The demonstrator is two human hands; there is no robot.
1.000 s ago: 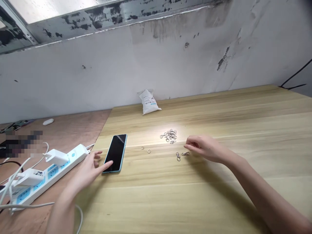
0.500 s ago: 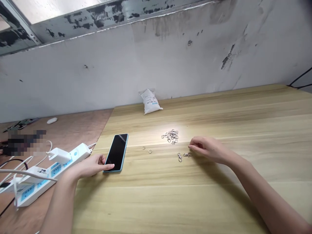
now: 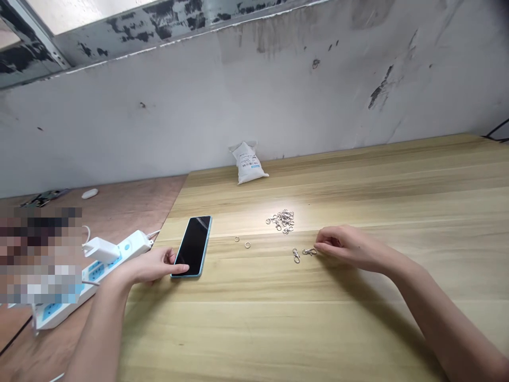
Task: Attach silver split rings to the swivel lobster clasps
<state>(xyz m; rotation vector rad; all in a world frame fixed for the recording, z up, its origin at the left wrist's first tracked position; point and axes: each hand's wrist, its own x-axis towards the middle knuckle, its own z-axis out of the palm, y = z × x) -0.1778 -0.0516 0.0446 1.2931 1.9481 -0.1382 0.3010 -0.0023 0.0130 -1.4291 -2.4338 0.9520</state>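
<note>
My left hand (image 3: 157,265) grips the lower left corner of a smartphone (image 3: 193,245) in a light blue case. Its thumb lies over the dark screen and the fingers curl beside the case. On the right, my right hand (image 3: 345,245) rests with curled fingers, closed. Its fingertips are beside the right end of a metal swivel clasp (image 3: 309,252); whether they pinch anything is hidden. Another swivel clasp (image 3: 296,255) lies just left of that one. Behind them is a small pile of silver clasps (image 3: 284,220). Two metal rings, one nearer (image 3: 247,245) and one farther (image 3: 237,239), lie between phone and pile.
A white printed packet (image 3: 248,163) stands by the wall at the back of the wooden table (image 3: 246,334). A white power strip (image 3: 135,246) with plugs and cables lies on the brown surface at left, near a small white object (image 3: 89,193).
The view has shifted slightly. My right hand has drawn a little to the right and down, closer to the right clasp's end. My left hand keeps its grip on the smartphone.
</note>
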